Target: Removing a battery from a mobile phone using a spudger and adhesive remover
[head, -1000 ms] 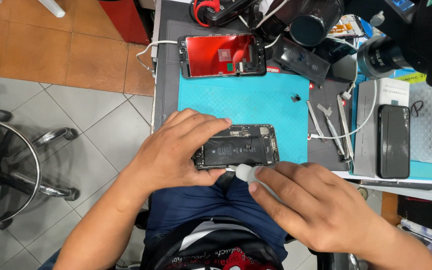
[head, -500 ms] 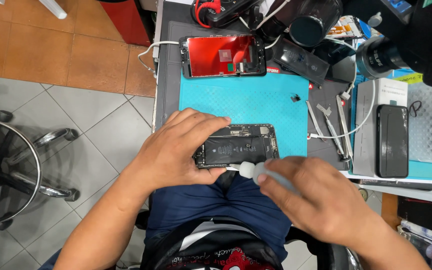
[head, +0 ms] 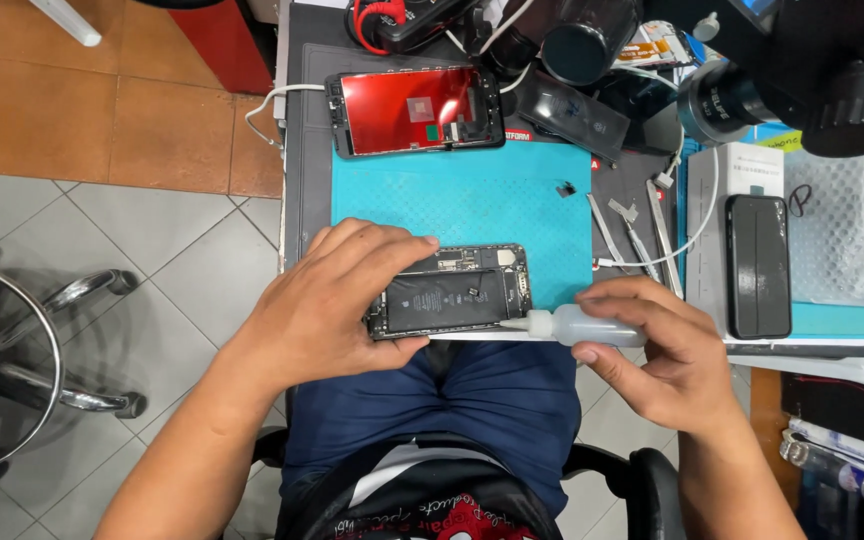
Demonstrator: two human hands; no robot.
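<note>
Down low, near the front edge of the bench, lies an opened phone with its dark insides showing. It rests on a blue-green mat that covers the middle of the grey bench top. The left hand lies over the phone's left end — its fingers curl over the top edge and the thumb presses under the bottom edge, so its grip is closed around the phone. The right hand is closed around a small pale squeeze bottle, held on its side. The bottle's thin tip points left and comes right up to the phone's lower right corner; whether it touches is hard to tell.

Farther back on the mat's far edge lies a phone screen part with a red back, with a white cable beside it. To the right of the mat lie thin metal tools, and past them a black phone rests on a white box. A black microscope hangs over the back right corner.

Left of the bench the floor has grey tiles near and orange-brown tiles farther off — a metal stool frame stands there
</note>
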